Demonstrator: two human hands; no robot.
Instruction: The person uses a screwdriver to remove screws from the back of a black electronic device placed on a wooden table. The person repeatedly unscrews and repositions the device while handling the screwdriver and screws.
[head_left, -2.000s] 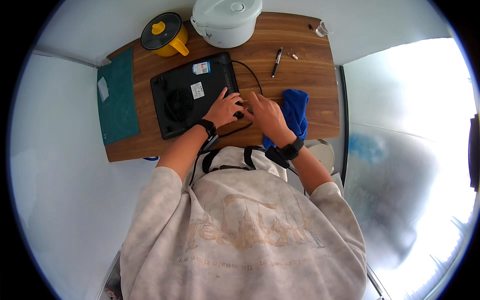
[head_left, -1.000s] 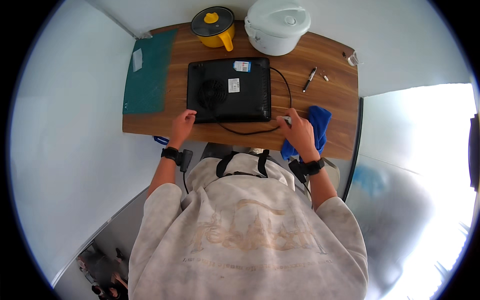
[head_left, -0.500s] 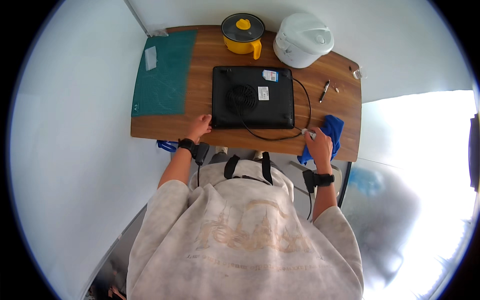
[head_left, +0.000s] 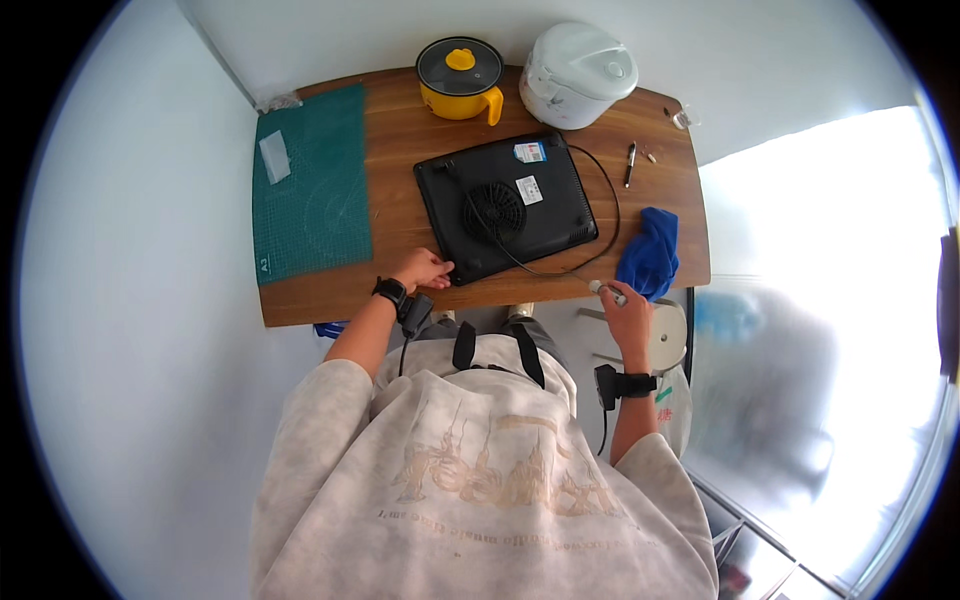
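A black induction cooker lies upside down on the wooden table, turned a little askew, its round fan vent and two stickers facing up. My left hand is closed at its near left corner, fingertips against the edge. From the cooker's far right corner a black cord loops out to the right and comes back over the underside. At the near table edge my right hand grips a whitish plug between thumb and fingers. Right beside that hand lies a crumpled blue cloth.
A yellow pot with a dark lid and a white rice cooker stand at the back. On the left lies a green cutting mat with a white packet. A pen and a small clear cup are at the right.
The cooker has turned anticlockwise, its near left corner now closer to me. My left hand has shifted onto that corner. My right hand has drawn the plug toward me, away from the cloth.
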